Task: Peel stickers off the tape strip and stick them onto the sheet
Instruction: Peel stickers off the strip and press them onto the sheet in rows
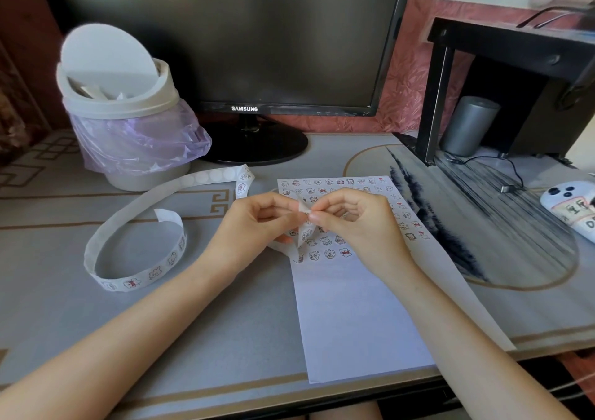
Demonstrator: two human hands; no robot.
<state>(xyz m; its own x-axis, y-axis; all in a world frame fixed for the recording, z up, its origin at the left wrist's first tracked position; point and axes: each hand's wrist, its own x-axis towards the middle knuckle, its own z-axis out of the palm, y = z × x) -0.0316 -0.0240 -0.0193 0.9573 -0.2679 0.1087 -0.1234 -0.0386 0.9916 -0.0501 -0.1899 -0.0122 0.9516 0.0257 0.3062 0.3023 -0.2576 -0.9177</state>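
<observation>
We hold the tape strip (135, 226) between both hands over the middle of the sheet (354, 307), and that placement looks deliberate to us: a sticker freed here has only a short drop to the next open spot. Our left hand (257, 223) has its fingers closed on the strip's near end, keeping the backing taut, while our right hand (351, 223) has thumb and forefinger pinched together on a small flap at the bend, probably the edge of a sticker (304, 208) lifting off, though the flap is too small and washed out to be sure. We judge this to be the peeling step.

From our hands the strip runs off towards nine o'clock, loops on the surface (225, 323) and curls back towards eleven o'clock, where blank circles show stickers already taken. The sheet lies at six o'clock from our hands, its far half filled with rows of small cartoon stickers and its near half bare, so the work seems roughly half done.

A lidded bin (125, 104) with a lilac liner stands at ten o'clock, handy for spent backing. The monitor (231, 33) at twelve o'clock reads "SAMSUNG". A phone (570, 207) at three o'clock carries lettering we cannot read.
</observation>
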